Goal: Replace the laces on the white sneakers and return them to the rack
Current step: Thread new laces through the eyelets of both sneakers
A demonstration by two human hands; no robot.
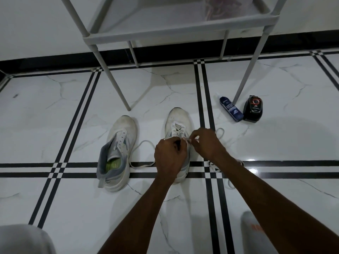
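A home entryway: glossy marble-look floor tiles (275, 143), a grey shoe rack (176, 32) against the wall, sneaker-cleaner bottle (231, 109).

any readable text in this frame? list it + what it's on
"Helios": likely, small, on the blue bottle lying on the floor.
Lines below it on that bottle: too blurred to read.
Label on the black container: unreadable.
Orange marks on the grey cloth, lower right: blurred.
Sneakers: none readable.

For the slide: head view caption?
Both hands pinch a lace at the right sneaker; left sneaker sits unlaced.
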